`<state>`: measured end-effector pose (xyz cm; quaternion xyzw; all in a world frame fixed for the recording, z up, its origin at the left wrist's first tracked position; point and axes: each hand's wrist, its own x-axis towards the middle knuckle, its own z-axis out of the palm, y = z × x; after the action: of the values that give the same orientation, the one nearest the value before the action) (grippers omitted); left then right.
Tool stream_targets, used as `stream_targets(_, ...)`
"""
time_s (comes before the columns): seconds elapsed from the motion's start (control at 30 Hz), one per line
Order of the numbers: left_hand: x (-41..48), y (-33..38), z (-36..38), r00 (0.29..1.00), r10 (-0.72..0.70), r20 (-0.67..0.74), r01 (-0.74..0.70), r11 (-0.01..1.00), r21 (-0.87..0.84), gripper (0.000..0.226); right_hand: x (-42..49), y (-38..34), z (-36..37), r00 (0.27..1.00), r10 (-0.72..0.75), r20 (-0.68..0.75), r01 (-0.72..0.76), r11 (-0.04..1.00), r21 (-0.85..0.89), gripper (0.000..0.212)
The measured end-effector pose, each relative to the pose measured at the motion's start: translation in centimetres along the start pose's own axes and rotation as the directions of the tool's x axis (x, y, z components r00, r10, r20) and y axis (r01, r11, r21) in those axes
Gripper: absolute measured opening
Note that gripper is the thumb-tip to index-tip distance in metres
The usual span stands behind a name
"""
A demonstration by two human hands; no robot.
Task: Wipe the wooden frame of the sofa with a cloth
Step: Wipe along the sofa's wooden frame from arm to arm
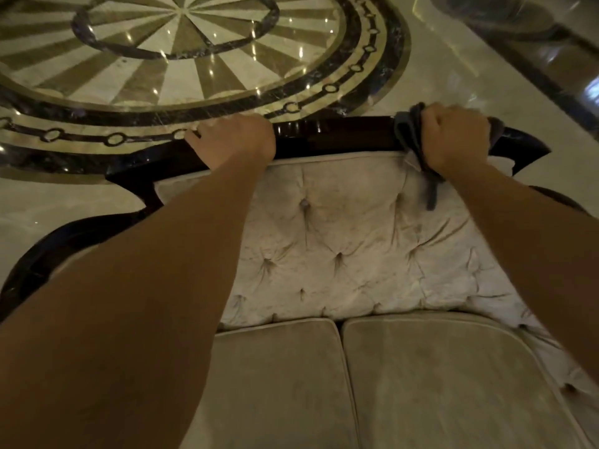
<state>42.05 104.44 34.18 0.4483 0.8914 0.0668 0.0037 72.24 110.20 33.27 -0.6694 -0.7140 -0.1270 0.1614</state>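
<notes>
The sofa's dark glossy wooden frame runs along the top of the tufted pale backrest and curves down at the left. My right hand is closed on a grey cloth, pressing it onto the top rail near its right end; a strip of cloth hangs down over the upholstery. My left hand rests on the top rail further left, fingers curled over the far edge, holding no cloth.
Two beige seat cushions lie below the backrest. Behind the sofa spreads a polished marble floor with a round inlaid medallion. A dark floor border band crosses the upper right corner.
</notes>
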Motion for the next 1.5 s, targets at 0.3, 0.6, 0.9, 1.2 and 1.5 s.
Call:
stream_targets(0.3,0.3,-0.1,-0.3,0.999,-0.016,0.03,0.014,0.997,0.078,0.057,-2.8,-13.0,-1.6,0.941,-0.292,-0.169,0.318,0.936,0.153,0.049)
stream_targets(0.6,-2.0,8.5,0.2,0.972,0.212,0.1,-0.218,0.974,0.059,0.049,0.0,4.3,0.5,0.99,-0.144,-0.003,0.143,0.985,0.096,0.05)
stream_targets(0.9,-13.1,30.5,2.4,0.821,0.564,0.088,-0.571,0.804,0.166,0.052,2.1,18.8,4.2,0.983,-0.18,0.032,0.172,0.97,0.174,0.039)
stream_targets(1.2,-15.0,37.3,4.7,0.696,0.715,0.074,-0.694,0.642,0.327,0.036,1.3,21.3,7.8,0.924,0.287,0.253,-0.321,0.221,0.921,0.036)
stream_targets(1.5,-17.7,41.7,7.2,0.723,0.691,0.011,-0.647,0.671,0.362,0.035,-2.6,20.4,10.5,0.827,0.315,0.466,-0.509,0.068,0.858,0.036)
